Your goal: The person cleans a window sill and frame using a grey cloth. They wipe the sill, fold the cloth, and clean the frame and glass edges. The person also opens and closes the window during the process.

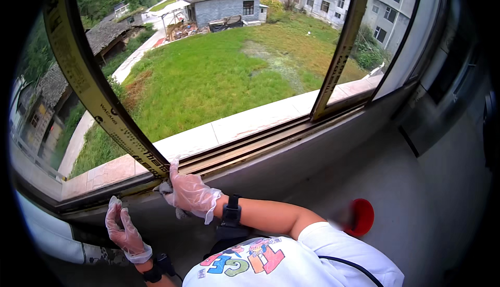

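Observation:
My right hand (191, 193), in a clear plastic glove, holds a grey cloth (165, 188) at the lower corner of a sliding window sash (129, 138). One finger reaches up along the sash's edge, beside the window track (234, 156). To the lower left, my left hand (124, 230), gloved the same way, is raised with its fingers bent and thumb apart, holding nothing. The sash frame bears yellow protective tape with writing. Another taped sash frame (340, 53) stands farther right.
A pale tiled outer ledge (207, 134) runs beyond the track. Below the window is a grey wall (281, 170). A red bucket (362, 216) stands on the floor at the right. A light padded seat (50, 228) lies at the lower left.

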{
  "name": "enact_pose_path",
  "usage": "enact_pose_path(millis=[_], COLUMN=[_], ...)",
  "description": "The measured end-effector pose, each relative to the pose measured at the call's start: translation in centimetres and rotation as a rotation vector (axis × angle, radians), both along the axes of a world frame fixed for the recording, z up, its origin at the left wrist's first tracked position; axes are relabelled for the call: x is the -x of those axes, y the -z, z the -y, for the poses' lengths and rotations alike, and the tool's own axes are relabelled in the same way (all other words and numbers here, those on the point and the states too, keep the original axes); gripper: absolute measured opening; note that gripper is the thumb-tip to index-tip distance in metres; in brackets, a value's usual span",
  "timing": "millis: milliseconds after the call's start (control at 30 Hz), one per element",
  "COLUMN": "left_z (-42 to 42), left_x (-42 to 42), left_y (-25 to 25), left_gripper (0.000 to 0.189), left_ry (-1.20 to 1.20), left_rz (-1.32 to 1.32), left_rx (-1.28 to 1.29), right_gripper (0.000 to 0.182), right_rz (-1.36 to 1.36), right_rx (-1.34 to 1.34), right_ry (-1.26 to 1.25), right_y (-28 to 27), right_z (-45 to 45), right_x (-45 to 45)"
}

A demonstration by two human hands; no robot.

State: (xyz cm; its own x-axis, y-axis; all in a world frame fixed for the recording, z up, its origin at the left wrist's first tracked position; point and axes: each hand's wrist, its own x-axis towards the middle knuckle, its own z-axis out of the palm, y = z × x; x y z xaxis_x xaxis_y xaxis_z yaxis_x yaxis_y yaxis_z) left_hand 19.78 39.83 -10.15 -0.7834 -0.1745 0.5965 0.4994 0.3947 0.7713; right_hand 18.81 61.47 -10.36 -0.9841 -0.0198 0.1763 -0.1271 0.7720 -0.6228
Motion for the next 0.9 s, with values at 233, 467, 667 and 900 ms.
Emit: enact_pose_path(millis=[233,467,667,900], left_z=[-7.6,-10.9,-10.1,-11.4], left_x=[-0.7,-1.2,-2.2,-0.9], left_y=[-3.5,-3.1,-2.9,-2.8], left_gripper=[0.021,0.030,0.043,0.051], left_ry=[0.198,0.354,0.211,0.175], left_rz=[-0.137,-0.207,-0.090,-0.082], left_rx=[0.111,0.160,0.211,0.415], right_gripper=[0.091,0.068,0.070,0.087], right_rz=[-0.040,-0.200,-0.201,-0.142], right_rx=[-0.032,0.054,0.007,0.061], right_ry=[-0.142,-0.079,-0.231,-0.239], right_y=[-0.7,2.4,0.7,0.6], right_z=[-1.4,-5.1,-4.2,-5.0], right_x=[-0.2,-1.1,-1.5,-1.9])
